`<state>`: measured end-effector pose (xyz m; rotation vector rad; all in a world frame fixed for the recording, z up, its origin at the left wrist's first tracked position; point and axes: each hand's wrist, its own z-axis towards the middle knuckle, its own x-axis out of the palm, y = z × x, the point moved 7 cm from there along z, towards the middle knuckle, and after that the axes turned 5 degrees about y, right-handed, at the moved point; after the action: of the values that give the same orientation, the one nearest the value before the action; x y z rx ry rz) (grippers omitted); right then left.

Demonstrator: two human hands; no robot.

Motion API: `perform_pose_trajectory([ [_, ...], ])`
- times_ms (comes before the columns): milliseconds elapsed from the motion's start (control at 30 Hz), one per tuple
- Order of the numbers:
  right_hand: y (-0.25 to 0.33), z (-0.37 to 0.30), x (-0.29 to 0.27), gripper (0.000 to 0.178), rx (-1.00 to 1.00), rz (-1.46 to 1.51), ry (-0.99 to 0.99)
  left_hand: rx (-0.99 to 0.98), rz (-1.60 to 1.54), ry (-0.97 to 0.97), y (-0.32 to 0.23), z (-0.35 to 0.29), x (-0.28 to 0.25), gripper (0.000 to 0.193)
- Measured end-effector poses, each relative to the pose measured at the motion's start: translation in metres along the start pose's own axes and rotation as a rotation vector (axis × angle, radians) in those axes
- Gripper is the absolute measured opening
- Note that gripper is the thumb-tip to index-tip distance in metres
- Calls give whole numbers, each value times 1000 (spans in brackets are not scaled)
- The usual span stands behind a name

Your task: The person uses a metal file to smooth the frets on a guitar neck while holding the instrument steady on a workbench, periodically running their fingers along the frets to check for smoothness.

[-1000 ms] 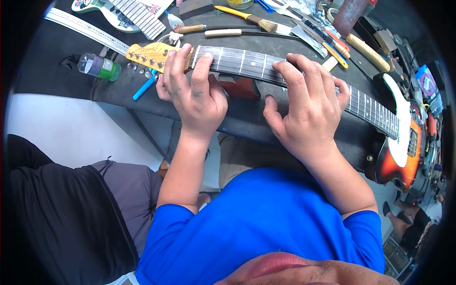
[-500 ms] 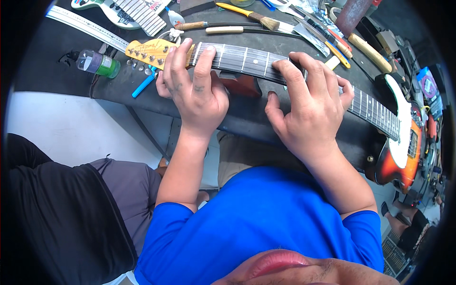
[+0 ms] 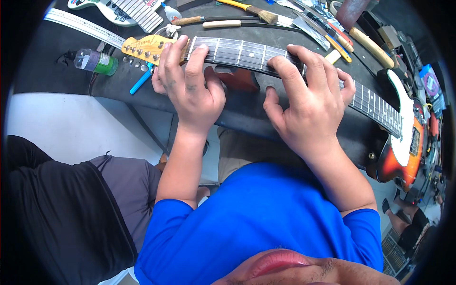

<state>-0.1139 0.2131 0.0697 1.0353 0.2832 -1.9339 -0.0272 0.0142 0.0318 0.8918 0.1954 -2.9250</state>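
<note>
A sunburst electric guitar [image 3: 398, 159] with a white pickguard lies across the dark workbench, strings off, its yellow headstock [image 3: 138, 47] to the left. My left hand [image 3: 194, 88] is bent over the guitar neck [image 3: 230, 51] by the headstock, fingertips on the fretboard and thumb at its near edge. Farther along the same neck, my right hand [image 3: 311, 95] curls its spread fingers over the frets, its thumb hanging below the near edge. The undersides of both hands are hidden. A dark red neck rest [image 3: 237, 79] stands under the neck between them.
Behind the neck lie a yellow-handled brush [image 3: 261, 14], wooden-handled files [image 3: 190, 20] and a wooden handle [image 3: 373, 47]. A green-bottomed bottle [image 3: 97, 62], a blue tool [image 3: 140, 82] and a steel ruler [image 3: 85, 26] surround the headstock. Another person in dark clothes [image 3: 66, 209] is at my left.
The headstock end has shifted slightly left and away from me, my left hand moving with it. My right hand's fingers have slid a little farther over the fretboard.
</note>
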Motion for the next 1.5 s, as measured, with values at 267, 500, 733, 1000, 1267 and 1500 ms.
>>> perform_pose_trajectory([
  [267, -2, -4, 0, 48, -24, -3, -17, 0, 27, 29, -1, 0, 1, 68],
  [500, 1, -4, -1, 51, -49, -40, 39, 41, 7, 9, 1, -2, -2, 65],
  [733, 2, -2, -2, 49, -47, -62, 46, 23, -81, -36, 8, -6, 1, 65],
  [1000, 5, 2, -8, 49, -53, -82, 74, 32, -38, -35, 4, -1, -4, 59],
  [1267, 29, 60, 2, 17, -122, 279, 263, -33, -77, -57, 40, 11, -28, 46],
  [1500, 66, 97, 32, 13, -176, 266, 304, 94, -220, -31, 40, 31, -30, 24],
])
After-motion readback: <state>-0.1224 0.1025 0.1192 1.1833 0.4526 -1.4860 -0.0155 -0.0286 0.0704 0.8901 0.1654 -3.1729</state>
